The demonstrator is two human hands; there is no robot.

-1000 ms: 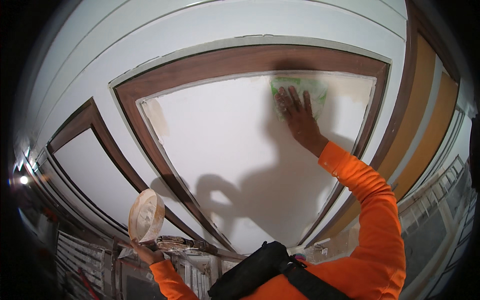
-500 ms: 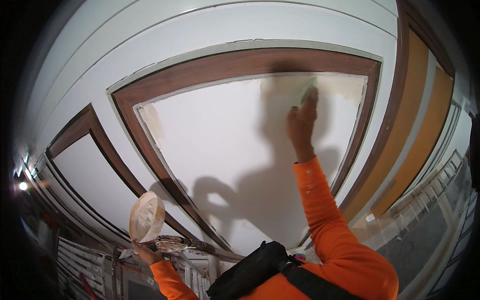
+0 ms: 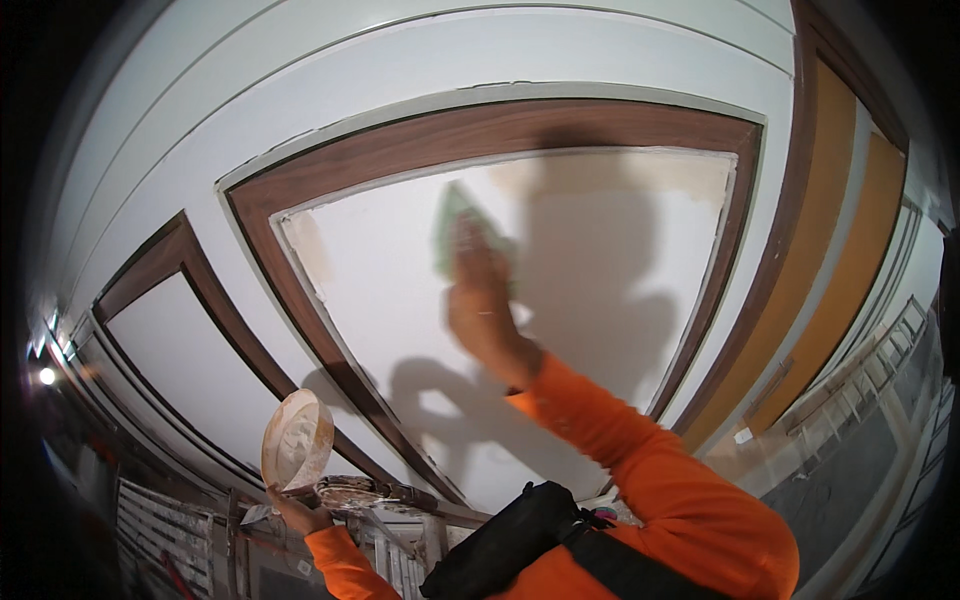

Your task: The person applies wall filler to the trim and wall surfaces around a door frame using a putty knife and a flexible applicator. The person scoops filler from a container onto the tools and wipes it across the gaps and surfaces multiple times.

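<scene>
My right hand (image 3: 487,305), blurred by motion, grips a flat green putty spreader (image 3: 455,222) in front of the white wall panel (image 3: 390,265). Whether the blade touches the panel I cannot tell. Cream putty (image 3: 690,172) lies in a smooth band under the frame's top edge, with another patch (image 3: 308,245) at the upper left corner. Low on the left, my left hand (image 3: 298,512) is closed under a round bowl (image 3: 297,440), tilted so its inside shows white, pasty residue. A splattered, dark-edged object (image 3: 355,492) sits just right of that hand.
Brown wooden trim (image 3: 500,125) frames the panel. On the right stand an orange-brown door panel (image 3: 800,270) and a leaning ladder (image 3: 870,370). White-stained slats (image 3: 165,535) are at lower left. A black bag (image 3: 500,545) hangs across my chest.
My right hand has swept left and somewhat down with the spreader, away from the frame's top right area. The putty band now reaches farther left. The left hand and bowl have hardly moved.
</scene>
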